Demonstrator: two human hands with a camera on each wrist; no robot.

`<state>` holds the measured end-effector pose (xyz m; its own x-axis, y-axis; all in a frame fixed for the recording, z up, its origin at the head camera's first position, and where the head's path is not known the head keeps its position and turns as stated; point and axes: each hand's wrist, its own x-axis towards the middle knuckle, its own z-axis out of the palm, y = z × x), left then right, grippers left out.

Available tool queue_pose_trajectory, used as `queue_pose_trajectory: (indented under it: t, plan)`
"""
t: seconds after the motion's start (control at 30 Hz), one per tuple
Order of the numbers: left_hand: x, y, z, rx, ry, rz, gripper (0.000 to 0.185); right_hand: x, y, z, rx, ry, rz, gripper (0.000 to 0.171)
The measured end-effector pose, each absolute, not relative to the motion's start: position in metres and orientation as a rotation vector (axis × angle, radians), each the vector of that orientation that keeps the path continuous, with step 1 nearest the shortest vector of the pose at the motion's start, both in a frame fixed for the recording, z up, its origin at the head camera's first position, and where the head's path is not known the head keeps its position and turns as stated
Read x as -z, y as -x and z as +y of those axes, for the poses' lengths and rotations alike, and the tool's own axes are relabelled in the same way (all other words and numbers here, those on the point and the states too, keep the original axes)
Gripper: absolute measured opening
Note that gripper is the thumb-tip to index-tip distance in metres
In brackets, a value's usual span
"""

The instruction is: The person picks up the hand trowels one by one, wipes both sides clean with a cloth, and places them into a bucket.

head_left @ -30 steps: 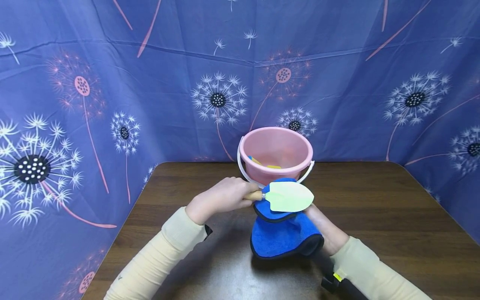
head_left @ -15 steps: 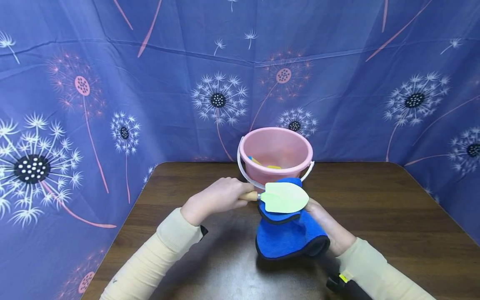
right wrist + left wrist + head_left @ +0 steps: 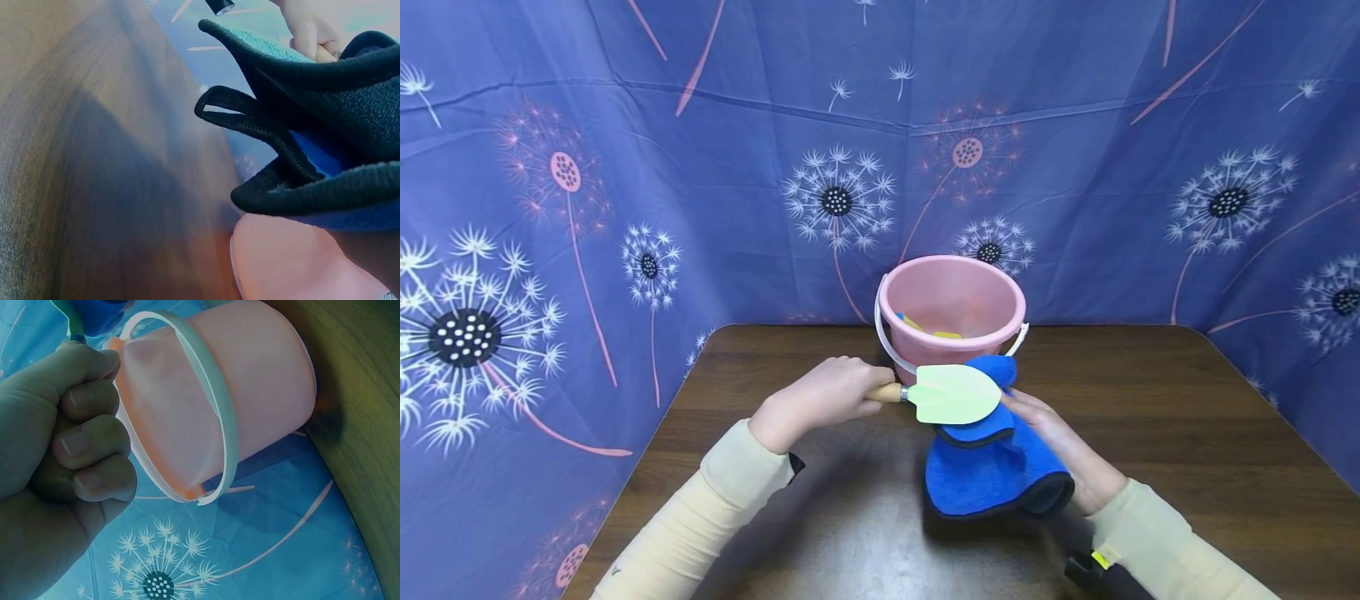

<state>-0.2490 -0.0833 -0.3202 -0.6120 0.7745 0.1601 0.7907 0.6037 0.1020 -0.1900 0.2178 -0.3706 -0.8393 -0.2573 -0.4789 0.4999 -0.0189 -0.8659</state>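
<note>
My left hand (image 3: 820, 398) grips the wooden handle (image 3: 885, 392) of a small trowel with a pale green blade (image 3: 955, 394), held level above the table. In the left wrist view the left hand (image 3: 59, 444) is a closed fist beside the bucket. My right hand (image 3: 1060, 450) holds a blue cloth (image 3: 988, 467) with black edging, bunched under and around the blade's tip. The cloth (image 3: 337, 125) fills the right wrist view, with a black loop hanging from it. A pink bucket (image 3: 951, 304) with a white bail handle stands just behind the trowel.
The brown wooden table (image 3: 1150, 433) runs to a blue dandelion-print backdrop (image 3: 625, 167) on three sides. Inside the bucket lie yellow and blue items (image 3: 925, 327), partly hidden. A dark wrist strap (image 3: 1086, 567) shows on my right forearm.
The trowel has slid left, drawn by my left hand, while my right hand with the cloth has shifted right. More of the blade's tip now lies against the cloth.
</note>
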Motion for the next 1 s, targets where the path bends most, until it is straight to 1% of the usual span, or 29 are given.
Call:
queue_pose_trajectory:
  t: [0.2,0.77,1.0]
  plan:
    - [0.322,0.250,-0.089,0.217,1.322,-2.703,0.026,0.370,0.190,0.223,1.835,-0.287,1.790,0.095]
    - [0.326,0.249,-0.100,0.218,1.311,-2.718,0.023,0.369,0.189,0.236,1.797,-0.267,1.807,0.091]
    - [0.329,0.250,-0.103,0.223,1.293,-2.712,0.020,0.366,0.187,0.243,1.757,-0.294,1.857,0.094]
